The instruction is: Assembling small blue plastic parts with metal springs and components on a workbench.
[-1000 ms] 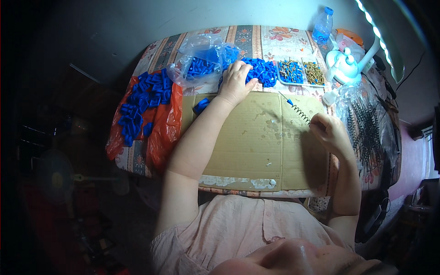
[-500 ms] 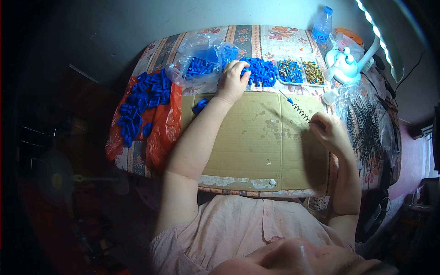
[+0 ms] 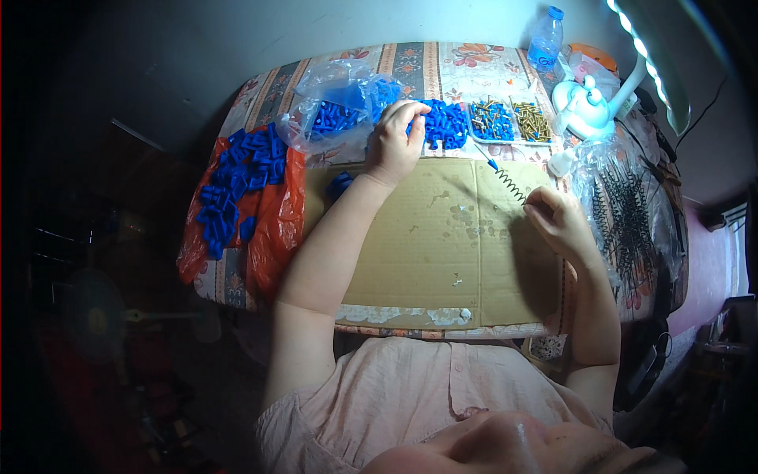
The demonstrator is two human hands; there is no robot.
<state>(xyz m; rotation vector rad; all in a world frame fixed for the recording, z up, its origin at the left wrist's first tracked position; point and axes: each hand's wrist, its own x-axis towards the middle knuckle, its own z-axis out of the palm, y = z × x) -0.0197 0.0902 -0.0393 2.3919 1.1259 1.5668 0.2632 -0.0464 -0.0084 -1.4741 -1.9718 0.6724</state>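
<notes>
My right hand (image 3: 557, 222) pinches the lower end of a dark coil spring (image 3: 510, 186). At the spring's upper end sits a blue cone-shaped tip (image 3: 493, 164), and a thin rod sticks out beyond it. My left hand (image 3: 394, 145) is curled at the left edge of a heap of small blue plastic parts (image 3: 446, 125). Blue shows between its thumb and fingers, but whether that is a held part or the heap behind, I cannot tell. Beneath both arms lies a flat cardboard sheet (image 3: 418, 237), with a blue piece (image 3: 339, 185) beside my left forearm.
Right of the heap, clear trays hold blue-and-brass pieces (image 3: 491, 121) and brass pins (image 3: 532, 122). A red bag (image 3: 272, 265) with blue parts lies left, a clear bag (image 3: 296, 130) behind it. A lamp (image 3: 586, 110), a bottle (image 3: 545, 39) and many dark springs (image 3: 628, 209) occupy the right.
My left hand has drawn slightly back and its fingers are more curled. The spring stays in my right hand; the whole view has shifted a little.
</notes>
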